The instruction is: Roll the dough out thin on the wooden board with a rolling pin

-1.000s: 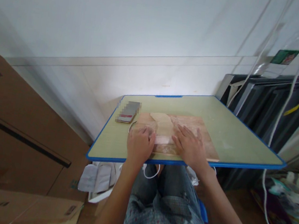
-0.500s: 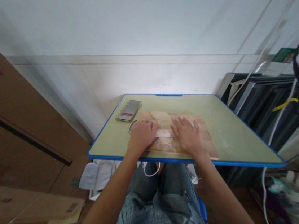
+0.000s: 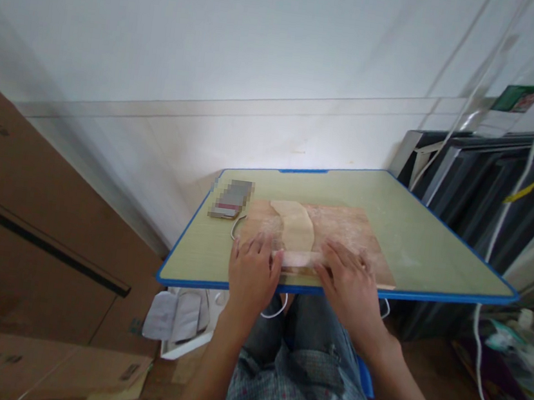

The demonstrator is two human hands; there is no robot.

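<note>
A pale rolling pin lies across the near end of a wooden board, its ends covered by my hands. My left hand rests over the left end with fingers stretched forward. My right hand lies on the right end, its fingers also extended and slightly spread. From under the pin a flat, elongated sheet of dough runs toward the far edge of the board. Whitish dusting, perhaps flour, marks the wood.
The board sits near the front edge of a pale green table with blue edging. A blurred phone-like object lies on its left. Cardboard stands at left, dark flat panels lean at right, and a white cable hangs there.
Both hands and the rolling pin have come nearer to me, toward the board's front edge. More of the dough sheet shows beyond the pin.
</note>
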